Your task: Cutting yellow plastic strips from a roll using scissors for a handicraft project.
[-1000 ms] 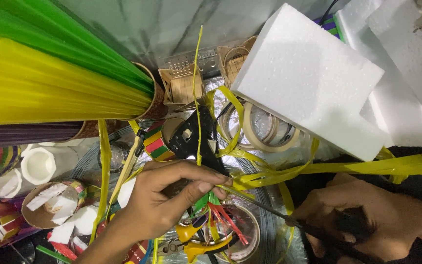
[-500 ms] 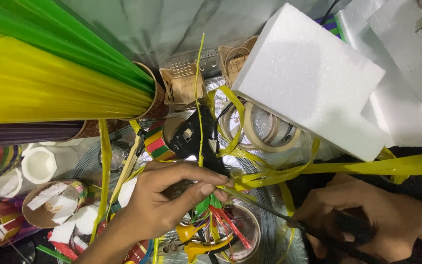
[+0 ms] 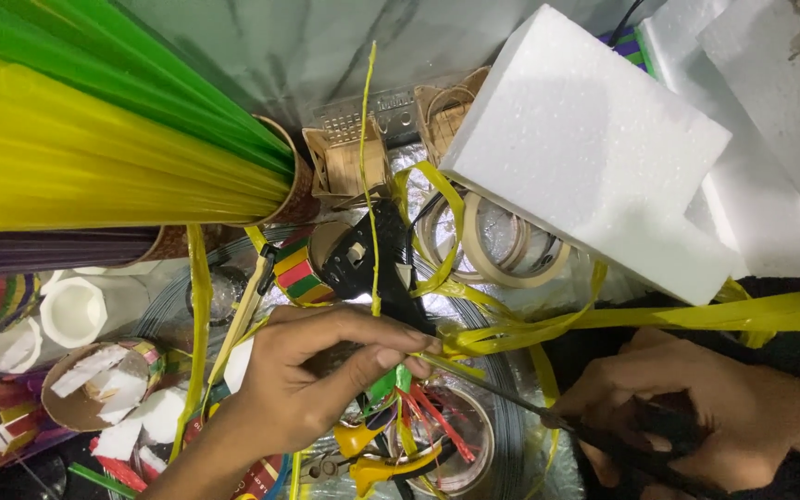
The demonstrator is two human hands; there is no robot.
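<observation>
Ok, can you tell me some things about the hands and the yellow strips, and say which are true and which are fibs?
1. The left hand pinches yellow plastic strips. True.
2. The right hand holds a paintbrush. False: it grips dark-handled scissors.
3. The white foam block lies on rolls of tape. True.
4. The big bundle at upper left is red and blue. False: the bundle is green and yellow.
</observation>
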